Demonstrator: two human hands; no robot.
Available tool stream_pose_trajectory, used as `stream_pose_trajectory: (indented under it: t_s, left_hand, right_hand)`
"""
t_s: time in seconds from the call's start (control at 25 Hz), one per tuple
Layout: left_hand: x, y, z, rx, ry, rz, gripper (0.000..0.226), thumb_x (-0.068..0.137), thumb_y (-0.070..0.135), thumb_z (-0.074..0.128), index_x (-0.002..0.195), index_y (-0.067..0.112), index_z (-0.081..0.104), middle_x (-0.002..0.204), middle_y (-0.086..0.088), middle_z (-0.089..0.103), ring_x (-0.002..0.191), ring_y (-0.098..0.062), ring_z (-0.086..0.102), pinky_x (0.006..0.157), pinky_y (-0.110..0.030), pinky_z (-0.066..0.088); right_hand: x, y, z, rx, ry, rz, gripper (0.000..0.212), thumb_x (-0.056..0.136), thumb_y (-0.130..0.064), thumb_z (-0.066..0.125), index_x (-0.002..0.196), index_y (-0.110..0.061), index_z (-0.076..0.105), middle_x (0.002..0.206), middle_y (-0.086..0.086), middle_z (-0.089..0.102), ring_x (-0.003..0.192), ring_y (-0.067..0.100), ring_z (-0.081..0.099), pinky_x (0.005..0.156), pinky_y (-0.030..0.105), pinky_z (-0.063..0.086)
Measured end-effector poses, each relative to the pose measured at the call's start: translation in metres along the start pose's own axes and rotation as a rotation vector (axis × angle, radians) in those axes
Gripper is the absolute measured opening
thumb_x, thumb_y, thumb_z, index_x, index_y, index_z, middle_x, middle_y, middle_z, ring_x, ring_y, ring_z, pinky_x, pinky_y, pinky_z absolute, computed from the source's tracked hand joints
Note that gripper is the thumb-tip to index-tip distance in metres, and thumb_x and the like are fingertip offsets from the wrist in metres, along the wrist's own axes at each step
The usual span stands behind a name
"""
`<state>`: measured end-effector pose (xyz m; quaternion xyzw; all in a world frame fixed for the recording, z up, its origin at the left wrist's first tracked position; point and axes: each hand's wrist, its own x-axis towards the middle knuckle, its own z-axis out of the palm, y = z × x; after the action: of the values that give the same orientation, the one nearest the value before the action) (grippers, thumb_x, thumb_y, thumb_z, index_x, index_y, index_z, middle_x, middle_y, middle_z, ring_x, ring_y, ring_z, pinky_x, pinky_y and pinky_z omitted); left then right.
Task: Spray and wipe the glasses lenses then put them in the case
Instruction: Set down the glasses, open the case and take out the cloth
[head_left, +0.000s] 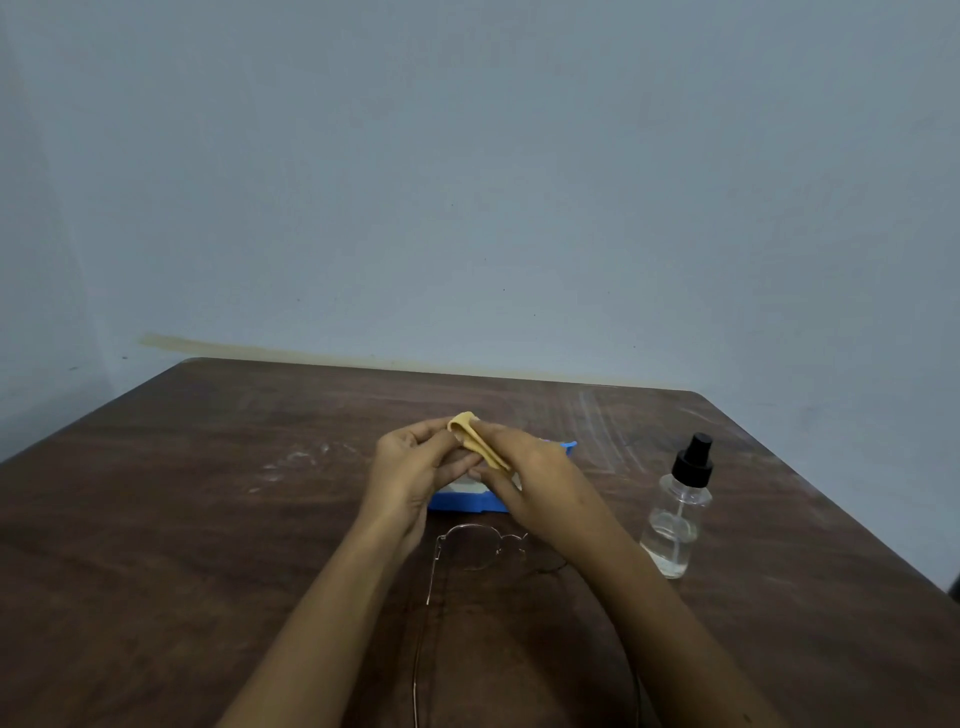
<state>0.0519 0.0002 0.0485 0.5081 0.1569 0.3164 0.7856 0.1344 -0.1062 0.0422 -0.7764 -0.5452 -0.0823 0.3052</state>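
Just below the centre of the frame we hold a small folded yellow cloth (475, 441) between both hands above the dark wooden table (208, 493), our left hand (415, 462) pinching its left fold with fingers curled and our right hand (524, 473) closed on its right side. The glasses (480, 548) lie on the table lower in the frame, between our forearms, lenses towards the blue case (462, 501), which sits open just behind them and is partly hidden by our hands. At the right of the frame the clear spray bottle (675, 514) with its black pump top stands upright, apart from the case and glasses.
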Motion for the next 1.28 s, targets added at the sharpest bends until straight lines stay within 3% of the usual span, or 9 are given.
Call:
stream_pose_trajectory:
  t_s: [0.16,0.24,0.32,0.4,0.52,0.76,1.04,1.16,1.28]
  left_hand:
    - [-0.001,0.002,0.001,0.049,-0.020,0.015,0.019,0.086,-0.002,0.050,0.101,0.001,0.062,0.090,-0.014,0.070,0.068,-0.014,0.071,0.064,-0.019,0.058]
    - [0.000,-0.001,-0.002,0.318,0.003,0.134,0.027,0.084,-0.002,0.053,0.107,0.011,0.061,0.103,-0.008,0.066,0.065,-0.010,0.066,0.059,-0.017,0.056]
    - [0.001,0.000,-0.005,0.562,-0.003,0.241,0.029,0.083,0.009,0.059,0.110,0.020,0.062,0.111,-0.001,0.058,0.072,-0.006,0.057,0.061,-0.019,0.050]
    - [0.000,0.001,-0.005,0.560,-0.054,0.235,0.019,0.083,0.018,0.061,0.100,0.026,0.065,0.105,0.003,0.059,0.082,-0.009,0.053,0.066,-0.021,0.044]
    - [-0.002,0.003,-0.005,0.476,-0.101,0.200,0.007,0.083,0.019,0.060,0.081,0.024,0.064,0.083,0.007,0.062,0.081,-0.007,0.054,0.064,-0.018,0.043]
    - [0.004,-0.009,-0.008,0.374,-0.079,0.194,0.010,0.081,0.017,0.062,0.073,0.021,0.066,0.075,-0.001,0.061,0.076,-0.014,0.053,0.065,-0.026,0.043]
    - [0.001,-0.004,-0.007,0.428,-0.115,0.228,0.011,0.085,0.019,0.057,0.079,0.022,0.066,0.077,-0.001,0.064,0.074,-0.013,0.056,0.067,-0.024,0.045]
    - [-0.003,0.001,-0.018,0.576,-0.125,0.333,0.021,0.087,0.013,0.055,0.080,0.030,0.064,0.075,0.006,0.066,0.066,-0.004,0.058,0.062,-0.019,0.046]
    - [-0.008,0.004,-0.033,0.785,-0.208,0.482,0.021,0.081,0.015,0.060,0.077,0.036,0.065,0.078,0.014,0.069,0.073,-0.005,0.060,0.064,-0.015,0.045]
  right_hand:
    - [0.000,-0.001,-0.009,0.116,0.052,0.122,0.039,0.095,-0.008,0.042,0.133,-0.016,0.046,0.086,0.002,0.064,0.065,0.002,0.055,0.062,0.005,0.040]
    - [0.000,-0.001,-0.014,0.386,0.074,0.240,0.034,0.094,-0.006,0.043,0.126,-0.013,0.054,0.085,-0.005,0.064,0.077,0.004,0.062,0.069,0.010,0.046]
    - [0.000,-0.003,-0.017,0.772,0.024,0.392,0.028,0.094,-0.004,0.043,0.115,-0.009,0.060,0.096,0.006,0.068,0.094,0.020,0.066,0.086,0.032,0.053]
    - [0.000,-0.003,-0.019,0.978,-0.045,0.487,0.025,0.094,-0.002,0.041,0.105,-0.009,0.063,0.098,0.016,0.068,0.095,0.029,0.066,0.089,0.042,0.053]
    - [-0.002,-0.005,-0.019,1.086,-0.133,0.500,0.021,0.093,-0.004,0.044,0.104,-0.006,0.062,0.099,0.018,0.067,0.092,0.032,0.067,0.085,0.041,0.055]
    - [-0.002,-0.002,-0.012,0.898,-0.032,0.490,0.010,0.086,-0.022,0.060,0.082,-0.017,0.068,0.086,0.008,0.066,0.087,0.026,0.062,0.085,0.047,0.050]
    - [-0.001,0.005,-0.014,0.885,-0.016,0.440,0.006,0.082,-0.016,0.064,0.082,-0.020,0.068,0.082,0.000,0.068,0.082,0.018,0.061,0.074,0.031,0.049]
    - [-0.008,0.007,-0.019,0.923,0.153,0.458,0.006,0.084,-0.010,0.062,0.082,-0.013,0.067,0.065,-0.005,0.066,0.065,0.009,0.058,0.056,0.016,0.046]
    - [-0.023,0.012,-0.028,0.955,0.361,0.526,0.006,0.084,-0.009,0.061,0.089,-0.007,0.065,0.070,0.000,0.064,0.059,0.004,0.058,0.053,0.013,0.046]
